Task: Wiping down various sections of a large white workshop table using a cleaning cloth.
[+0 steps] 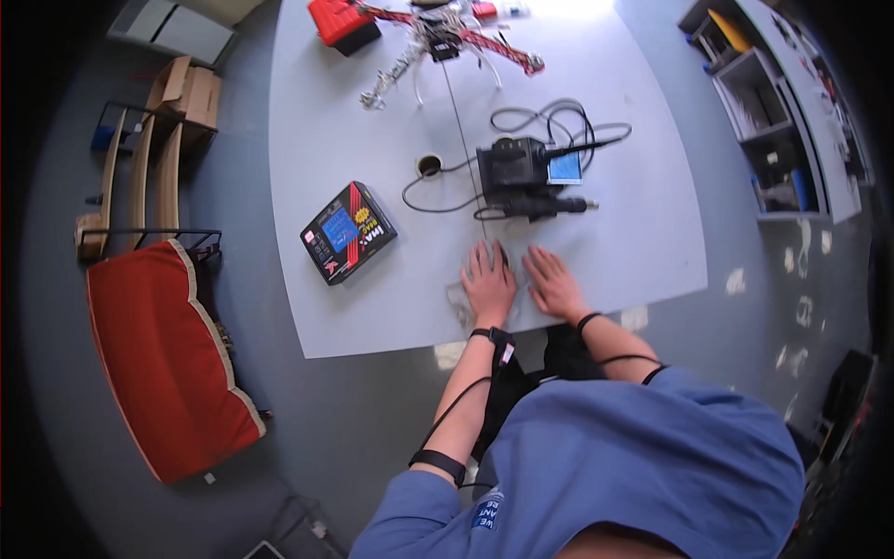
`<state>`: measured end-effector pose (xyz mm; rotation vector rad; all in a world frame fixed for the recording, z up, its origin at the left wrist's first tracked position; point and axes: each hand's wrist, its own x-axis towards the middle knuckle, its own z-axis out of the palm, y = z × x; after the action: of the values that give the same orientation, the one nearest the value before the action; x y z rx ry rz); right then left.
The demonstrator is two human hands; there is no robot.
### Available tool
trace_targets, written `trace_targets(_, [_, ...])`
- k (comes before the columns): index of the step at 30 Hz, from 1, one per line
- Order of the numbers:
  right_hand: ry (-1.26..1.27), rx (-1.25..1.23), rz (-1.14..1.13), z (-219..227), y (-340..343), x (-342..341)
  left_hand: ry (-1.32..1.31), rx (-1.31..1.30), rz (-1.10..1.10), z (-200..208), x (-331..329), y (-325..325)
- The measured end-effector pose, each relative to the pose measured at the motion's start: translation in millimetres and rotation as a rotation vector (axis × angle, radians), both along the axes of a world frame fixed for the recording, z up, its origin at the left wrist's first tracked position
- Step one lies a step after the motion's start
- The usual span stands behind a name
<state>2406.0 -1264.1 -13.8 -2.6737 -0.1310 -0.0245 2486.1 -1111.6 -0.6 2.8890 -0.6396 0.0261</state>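
Observation:
My left hand (491,287) lies flat on the white table (419,307) near its front edge, fingers stretched forward and slightly apart. A small dark patch shows beside its index finger, too small to make out. Just to the right, my right hand (557,287) also rests flat with its fingers extended, holding nothing. Beyond both hands stands a black hot-air rework station (510,168) with a blue display. Its black handpiece (540,207), with a metal nozzle, lies across the near side, and the nozzle points right. A black cable (585,121) loops behind it.
A black, red and blue printed box (347,233) lies at the left. At the far end are a red-and-white quadcopter frame (442,42) and a red-and-black case (345,25). A cable hole (428,166) pierces the tabletop. Shelving (764,102) stands right; a red-draped object (172,359) stands left.

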Motion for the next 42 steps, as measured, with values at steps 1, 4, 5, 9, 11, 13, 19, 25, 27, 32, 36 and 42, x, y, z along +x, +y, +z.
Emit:
trace_targets(1, [0.015,-0.006,-0.008,0.4,-0.9,1.7,0.033,0.027,-0.031,-0.4,1.9,8.0])
trace_targets(4, [0.028,-0.012,-0.036,5.3,-1.7,-2.9,0.057,0.022,-0.153,-3.9,7.1,39.5])
trace_targets(5, [0.012,-0.032,-0.029,6.7,-1.7,-2.7,0.069,0.046,-0.103,-5.0,8.9,54.8])
trace_targets(9, [0.047,-0.072,-0.044,8.9,0.2,-8.6,0.094,0.069,0.004,-9.4,26.3,130.0])
trace_targets(11, [0.057,-0.074,-0.045,11.4,2.7,-9.6,0.109,0.149,0.080,-11.5,38.2,176.8])
trace_targets(13, [0.069,-0.089,-0.047,8.1,3.1,-11.1,0.097,0.118,0.172,-9.5,51.3,218.4])
trace_targets(19, [0.059,-0.112,-0.052,14.0,5.6,-4.6,-0.172,0.458,0.534,8.0,84.0,271.6])
trace_targets(25, [0.047,-0.079,-0.048,14.6,3.8,-5.2,0.068,-0.087,0.625,-0.5,63.1,261.1])
trace_targets(27, [0.041,-0.079,-0.059,13.3,2.8,-8.0,0.054,-0.307,0.391,-6.6,44.1,252.9])
trace_targets(32, [0.074,-0.076,-0.068,14.8,3.5,-9.0,0.025,0.117,-0.089,-10.0,25.1,186.5])
trace_targets(36, [0.048,-0.069,-0.073,10.5,0.6,-10.6,0.080,-0.012,-0.396,-9.9,45.8,112.2])
trace_targets(42, [0.049,-0.081,-0.069,12.3,2.9,-6.9,0.007,-0.033,-0.416,-12.9,75.0,27.5])
